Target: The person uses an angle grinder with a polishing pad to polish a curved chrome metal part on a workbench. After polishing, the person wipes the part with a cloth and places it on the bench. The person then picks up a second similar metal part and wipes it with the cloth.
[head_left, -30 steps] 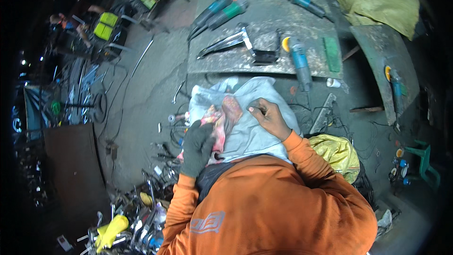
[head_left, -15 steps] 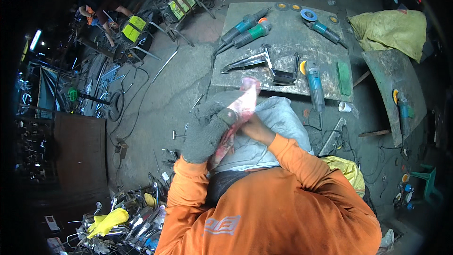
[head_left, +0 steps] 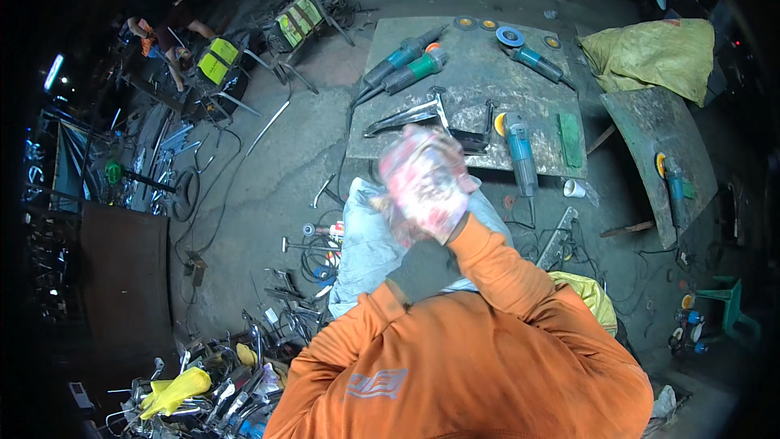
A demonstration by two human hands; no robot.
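A pink-and-white mottled work glove point(head_left: 424, 187) covers my right hand point(head_left: 431, 171), blurred by motion, so the fingers cannot be told apart. Below it my left hand point(head_left: 426, 268), in a dark grey knit glove, is closed at the right wrist, on the cuff of the mottled glove. Its fingertips are partly hidden. A pale blue-grey cloth point(head_left: 357, 223) is spread over my lap under both hands. Just beyond them, on the worn table point(head_left: 536, 97), lies a shiny angled metal bracket point(head_left: 406, 118) with a dark end, partly behind the glove.
On the table rest a teal angle grinder point(head_left: 520, 154), a green one point(head_left: 414, 71) and others, plus a green block point(head_left: 571, 140). A slanted side board point(head_left: 650, 138) carries another grinder. Metal parts point(head_left: 219, 390) pile at lower left; cables cross the floor. People are at far left.
My bare right hand has gone into the mottled glove, which my left hand was holding. The left hand has moved down and right to the wrist. The view has shifted slightly.
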